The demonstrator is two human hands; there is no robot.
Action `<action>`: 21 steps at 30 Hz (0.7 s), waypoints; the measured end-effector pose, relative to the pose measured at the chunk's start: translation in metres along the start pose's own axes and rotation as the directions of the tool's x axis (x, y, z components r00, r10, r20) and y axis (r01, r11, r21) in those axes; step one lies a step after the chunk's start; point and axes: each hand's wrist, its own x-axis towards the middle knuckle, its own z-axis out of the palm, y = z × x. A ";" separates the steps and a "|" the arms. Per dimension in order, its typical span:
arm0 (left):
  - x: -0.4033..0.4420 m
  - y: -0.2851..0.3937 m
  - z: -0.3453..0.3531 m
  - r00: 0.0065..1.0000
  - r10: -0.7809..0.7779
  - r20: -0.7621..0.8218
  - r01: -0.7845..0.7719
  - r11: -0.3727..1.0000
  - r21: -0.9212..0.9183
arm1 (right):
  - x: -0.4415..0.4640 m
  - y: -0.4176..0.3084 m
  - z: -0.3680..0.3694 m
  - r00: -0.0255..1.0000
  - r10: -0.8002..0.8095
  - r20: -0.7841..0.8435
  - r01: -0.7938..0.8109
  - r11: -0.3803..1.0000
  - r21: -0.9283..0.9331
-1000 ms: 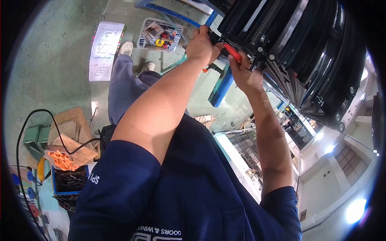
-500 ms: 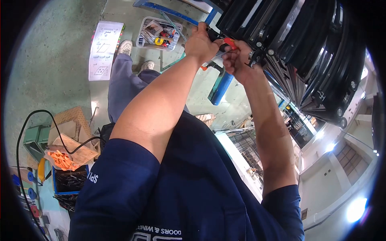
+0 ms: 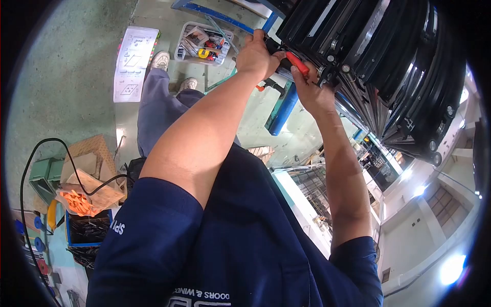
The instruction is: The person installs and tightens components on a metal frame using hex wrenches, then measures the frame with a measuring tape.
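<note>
My left hand (image 3: 255, 57) is closed around the end of a black profile (image 3: 271, 45) at the near edge of the rack, its fingertips partly hidden. Beside it, my right hand (image 3: 311, 91) grips a hand tool with a red handle (image 3: 297, 63). The tool's tip is hidden near my left thumb, so its exact kind cannot be made out. Several long black frame profiles (image 3: 353, 38) lie stacked just beyond both hands. Below my left hand is a black clamp-like part with an orange tip (image 3: 271, 86).
A clear plastic bin (image 3: 204, 46) of tools stands on the floor beside a printed drawing sheet (image 3: 134, 66). Blue steel legs (image 3: 283, 110) support the rack. At lower left are a box of orange pieces (image 3: 79, 202), a blue crate (image 3: 89, 230) and a black cable (image 3: 23, 189).
My right hand has turned over, its curled fingers now out of sight behind the tool. The red handle has swung round and slants down to the right. My left hand stays nearly in place.
</note>
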 end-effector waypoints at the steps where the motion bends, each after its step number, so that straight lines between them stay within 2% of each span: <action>1: 0.000 0.000 0.001 1.000 -0.001 0.001 0.001 1.000 0.002 | 0.001 -0.001 -0.001 0.999 0.007 0.037 -0.006 1.000 -0.026; 5: -0.001 0.002 -0.002 1.000 -0.003 0.017 0.003 1.000 -0.001 | 0.004 0.001 -0.004 0.985 0.081 0.152 -0.079 0.997 -0.022; 7: -0.001 0.002 -0.003 0.999 -0.006 0.046 0.006 1.000 0.002 | 0.009 0.011 0.002 0.994 -0.104 0.020 0.103 0.994 0.020; 8: -0.001 0.002 -0.004 0.999 0.005 0.049 -0.004 1.000 -0.006 | 0.016 0.016 0.003 0.995 -0.103 0.020 0.102 0.995 0.021; 10: 0.000 -0.001 -0.003 0.998 0.015 0.053 -0.015 1.000 -0.013 | 0.029 0.021 0.006 0.964 0.042 0.262 -0.106 0.967 0.233; 14: 0.002 -0.006 0.001 0.998 0.051 0.031 -0.050 0.998 -0.032 | 0.030 0.005 0.010 0.965 0.117 0.236 -0.173 0.956 0.236; 15: 0.002 -0.006 0.001 0.998 0.058 0.020 -0.057 0.998 -0.033 | 0.026 -0.018 -0.008 0.892 0.259 0.370 -0.416 0.790 0.450; 16: 0.002 -0.007 0.002 0.998 0.059 0.021 -0.058 0.998 -0.034 | 0.023 -0.030 -0.018 0.779 0.340 0.526 -0.622 0.520 0.585; 17: 0.001 -0.007 0.002 0.998 0.059 0.012 -0.059 0.998 -0.036 | 0.023 -0.028 -0.016 0.780 0.341 0.524 -0.621 0.520 0.586; 18: 0.001 -0.006 0.001 0.998 0.061 0.003 -0.061 0.997 -0.038 | 0.025 -0.027 -0.014 0.689 0.305 0.658 -0.719 0.176 0.672; 19: 0.000 -0.005 0.000 0.998 0.066 0.003 -0.066 0.997 -0.039 | 0.025 -0.025 -0.012 0.607 0.212 0.766 -0.743 -0.191 0.642; 21: 0.001 -0.004 -0.003 0.999 0.040 0.037 -0.038 0.998 -0.057 | 0.021 -0.027 -0.010 0.596 0.223 0.771 -0.746 -0.202 0.635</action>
